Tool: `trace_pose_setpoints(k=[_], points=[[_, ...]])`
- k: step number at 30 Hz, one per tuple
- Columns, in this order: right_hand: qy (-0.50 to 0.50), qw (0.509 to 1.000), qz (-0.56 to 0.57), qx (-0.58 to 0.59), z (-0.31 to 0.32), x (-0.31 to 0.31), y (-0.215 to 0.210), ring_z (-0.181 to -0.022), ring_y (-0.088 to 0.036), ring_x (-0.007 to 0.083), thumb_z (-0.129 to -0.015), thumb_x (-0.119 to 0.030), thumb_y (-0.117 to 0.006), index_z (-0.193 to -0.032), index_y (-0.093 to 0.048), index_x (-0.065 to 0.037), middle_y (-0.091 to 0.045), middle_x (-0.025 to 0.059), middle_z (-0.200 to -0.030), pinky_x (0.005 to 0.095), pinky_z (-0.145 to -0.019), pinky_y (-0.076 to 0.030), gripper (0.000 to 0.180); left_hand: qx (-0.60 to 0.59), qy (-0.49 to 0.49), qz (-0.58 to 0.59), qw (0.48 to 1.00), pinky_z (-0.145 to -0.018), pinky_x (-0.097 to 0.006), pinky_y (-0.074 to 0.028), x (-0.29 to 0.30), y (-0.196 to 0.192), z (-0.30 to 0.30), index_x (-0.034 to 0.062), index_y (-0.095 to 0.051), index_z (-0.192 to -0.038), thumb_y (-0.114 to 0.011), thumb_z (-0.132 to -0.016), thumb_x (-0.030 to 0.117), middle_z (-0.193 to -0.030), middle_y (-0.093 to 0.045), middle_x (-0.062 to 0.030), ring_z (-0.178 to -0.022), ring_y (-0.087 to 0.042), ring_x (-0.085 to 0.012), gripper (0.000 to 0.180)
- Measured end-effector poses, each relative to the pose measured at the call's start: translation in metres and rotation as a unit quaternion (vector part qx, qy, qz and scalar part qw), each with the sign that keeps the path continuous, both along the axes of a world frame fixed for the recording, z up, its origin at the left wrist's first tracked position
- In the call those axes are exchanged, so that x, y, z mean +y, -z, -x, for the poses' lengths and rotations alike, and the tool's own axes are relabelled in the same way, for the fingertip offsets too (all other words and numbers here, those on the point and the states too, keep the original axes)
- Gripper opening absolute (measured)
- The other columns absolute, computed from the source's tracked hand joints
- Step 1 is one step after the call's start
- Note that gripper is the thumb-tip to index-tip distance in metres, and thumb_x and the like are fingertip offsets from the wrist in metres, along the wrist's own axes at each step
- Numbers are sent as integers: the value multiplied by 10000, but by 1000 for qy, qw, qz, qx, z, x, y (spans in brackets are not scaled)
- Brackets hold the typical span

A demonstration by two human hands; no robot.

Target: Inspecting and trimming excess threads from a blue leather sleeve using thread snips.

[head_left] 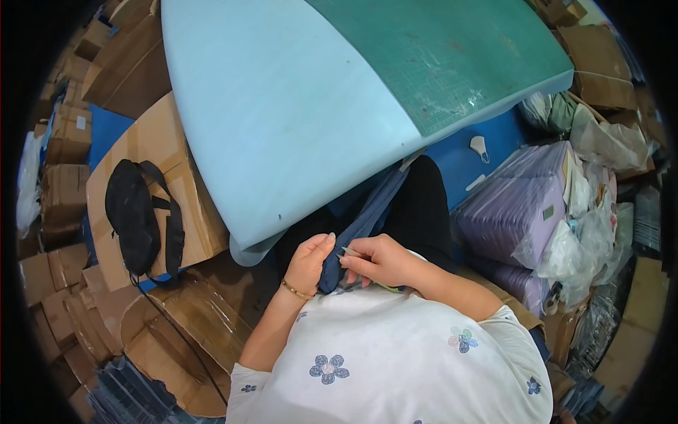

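A strip of dark blue fabric [367, 215] runs from the table edge down to my lap. My left hand [308, 263], with a thin bracelet at the wrist, is closed around the strip's lower end. My right hand [381, 260] pinches a small metal tool [351, 251], thin and pointed, against the fabric just beside my left fingers. Both hands sit close together over my white flowered shirt [395, 353] and black trousers [424, 208].
A pale blue table [282, 120] with a green cutting mat [452, 56] stands ahead. Cardboard boxes [152, 159] crowd the left, one bearing a black bag [134, 215]. Wrapped purple packs [519, 205] and plastic bags [586, 240] pile up on the right.
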State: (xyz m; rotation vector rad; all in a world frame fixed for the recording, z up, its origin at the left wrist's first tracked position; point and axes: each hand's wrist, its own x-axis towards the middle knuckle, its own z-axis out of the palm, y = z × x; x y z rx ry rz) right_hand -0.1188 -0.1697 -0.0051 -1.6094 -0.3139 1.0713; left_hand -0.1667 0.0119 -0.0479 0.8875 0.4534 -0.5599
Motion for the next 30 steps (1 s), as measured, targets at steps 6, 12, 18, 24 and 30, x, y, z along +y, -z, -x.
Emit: trace_pose_setpoints(k=[6, 12, 18, 24, 30], points=[[-22, 999, 3, 43, -5, -3, 1, -543, -585, 85, -928, -222, -555, -840, -614, -7, -665, 46, -721, 219, -513, -466, 239, -14, -6, -23, 1000, -625, -186, -404, -2, -1, 2, 43, -579, -834, -493, -965, 191, -759, -549, 37, -688, -479, -27, 216], [-46, 996, 35, 72, -10, -1, -5, -547, -580, 86, -929, -225, -553, -863, -617, 1, -658, 48, -716, 219, -524, -467, 244, -30, 10, -47, 998, -614, -180, -372, 1, 5, 6, 53, -555, -798, -492, -965, 185, -740, -501, 58, -683, -431, -18, 223], [-19, 983, -14, 180, -10, -6, 4, -549, -559, 80, -930, -221, -550, -871, -621, 6, -650, 48, -715, 211, -532, -463, 245, -24, 12, -32, 999, -622, -177, -363, -4, -3, 3, 49, -563, -818, -490, -970, 191, -743, -485, 65, -692, -421, -15, 221], [-42, 988, 34, 143, -13, -3, -5, -548, -560, 79, -934, -210, -543, -876, -622, 7, -647, 48, -712, 210, -535, -465, 239, -26, 11, -29, 999, -628, -174, -366, -2, 3, 5, 45, -572, -836, -490, -971, 183, -752, -497, 57, -695, -428, -20, 210], [8, 984, 1, 176, -7, -4, 3, -544, -571, 80, -931, -198, -548, -859, -615, -3, -652, 43, -706, 212, -519, -460, 218, -26, 16, -25, 999, -624, -177, -384, -3, 6, 4, 38, -584, -869, -490, -970, 197, -768, -531, 44, -697, -458, -22, 211]])
